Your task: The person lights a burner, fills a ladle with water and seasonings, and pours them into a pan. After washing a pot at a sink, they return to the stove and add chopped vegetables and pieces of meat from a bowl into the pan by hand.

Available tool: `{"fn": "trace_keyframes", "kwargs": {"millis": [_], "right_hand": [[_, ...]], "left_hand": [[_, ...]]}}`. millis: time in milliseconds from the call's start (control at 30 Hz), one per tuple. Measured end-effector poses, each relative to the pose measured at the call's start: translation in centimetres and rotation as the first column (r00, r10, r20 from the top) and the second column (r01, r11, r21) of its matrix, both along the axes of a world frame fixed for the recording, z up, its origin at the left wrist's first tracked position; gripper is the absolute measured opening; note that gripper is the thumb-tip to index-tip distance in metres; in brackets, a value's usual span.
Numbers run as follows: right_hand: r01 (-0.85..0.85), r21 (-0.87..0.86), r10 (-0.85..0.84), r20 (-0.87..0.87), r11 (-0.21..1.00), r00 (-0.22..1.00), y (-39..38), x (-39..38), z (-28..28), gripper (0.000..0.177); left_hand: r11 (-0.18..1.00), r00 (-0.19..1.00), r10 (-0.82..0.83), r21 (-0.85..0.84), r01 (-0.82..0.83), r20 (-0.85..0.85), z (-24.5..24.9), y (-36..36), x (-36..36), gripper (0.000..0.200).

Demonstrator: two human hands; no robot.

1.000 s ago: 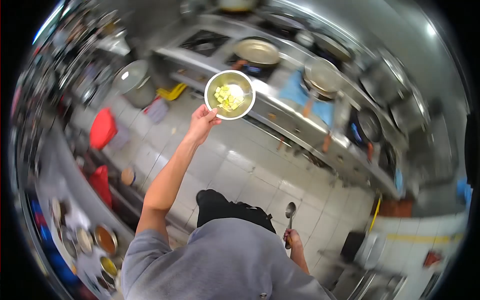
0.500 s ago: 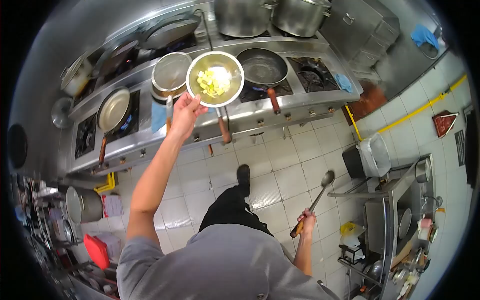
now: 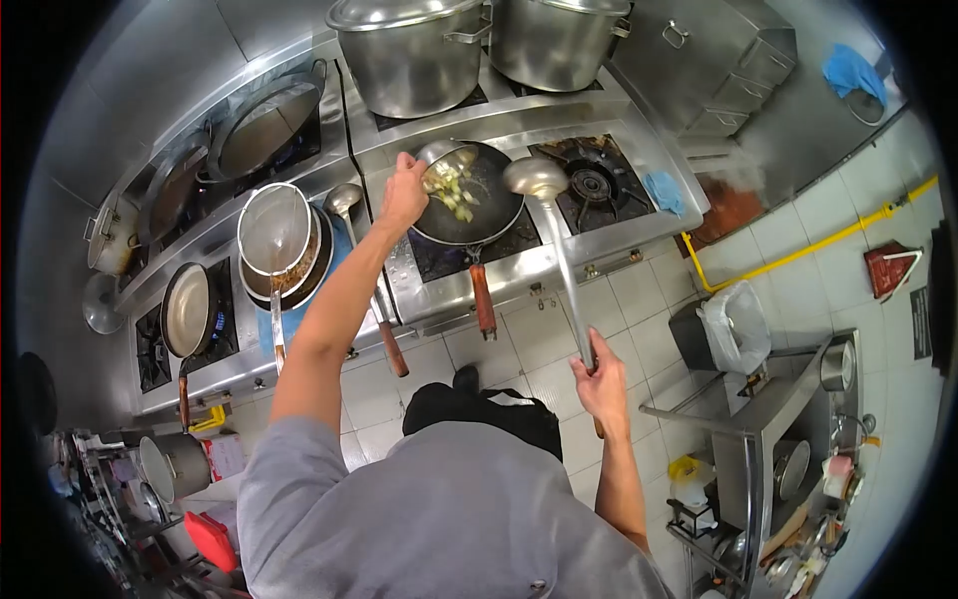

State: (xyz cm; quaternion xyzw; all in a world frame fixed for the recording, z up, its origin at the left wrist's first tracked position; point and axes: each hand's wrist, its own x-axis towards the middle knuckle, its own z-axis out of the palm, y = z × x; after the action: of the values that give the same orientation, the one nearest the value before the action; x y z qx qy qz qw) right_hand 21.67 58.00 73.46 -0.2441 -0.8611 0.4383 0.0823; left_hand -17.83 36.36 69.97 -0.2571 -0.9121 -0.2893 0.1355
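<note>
My left hand [image 3: 404,195] is closed on the rim of a metal bowl [image 3: 440,152], tipped on its side over a black frying pan [image 3: 496,212]. Pale green and yellow chopped pieces [image 3: 454,190] are tumbling out of the bowl into the pan. The pan rests on a burner, its reddish wooden handle pointing toward me. My right hand [image 3: 603,383] grips the handle of a long metal ladle [image 3: 536,178], whose head is up near the pan's right edge, apparently in the air.
Left of the pan lie another ladle [image 3: 344,199] and a strainer [image 3: 274,229] over a pan. A light-coloured pan [image 3: 189,308] sits farther left. Two large pots [image 3: 411,60] stand behind. An open burner [image 3: 591,183] is at right; a metal shelf [image 3: 763,439] stands lower right.
My left hand has brought the bowl right to the frying pan and tipped it, so the chopped pieces are spilling out. My right hand has raised the ladle from low at my side.
</note>
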Motion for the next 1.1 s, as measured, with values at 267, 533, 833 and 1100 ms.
{"fn": "trace_keyframes", "kwargs": {"millis": [267,533,833,1100], "right_hand": [[-0.269,0.055,0.272,-0.071,0.962,0.960,7.5,-8.5,-2.9,0.055],[-0.518,-0.015,0.518,0.029,0.856,0.855,17.7,-14.8,-2.4,0.058],[-0.694,0.032,0.695,-0.037,0.719,0.718,22.8,-19.1,-3.2,0.059],[-0.694,0.025,0.694,-0.033,0.720,0.719,25.0,-19.2,-2.8,0.059]], "left_hand": [[0.955,0.999,0.024,-0.296,-0.030,-0.025,1.1,3.0,0.5,0.039],[0.928,0.968,0.245,-0.276,-0.250,-0.053,0.8,4.9,2.1,0.032],[0.833,0.887,0.450,-0.312,-0.458,-0.102,1.8,5.7,3.0,0.030],[0.769,0.855,0.513,-0.402,-0.497,-0.077,3.3,5.9,3.4,0.031]]}}
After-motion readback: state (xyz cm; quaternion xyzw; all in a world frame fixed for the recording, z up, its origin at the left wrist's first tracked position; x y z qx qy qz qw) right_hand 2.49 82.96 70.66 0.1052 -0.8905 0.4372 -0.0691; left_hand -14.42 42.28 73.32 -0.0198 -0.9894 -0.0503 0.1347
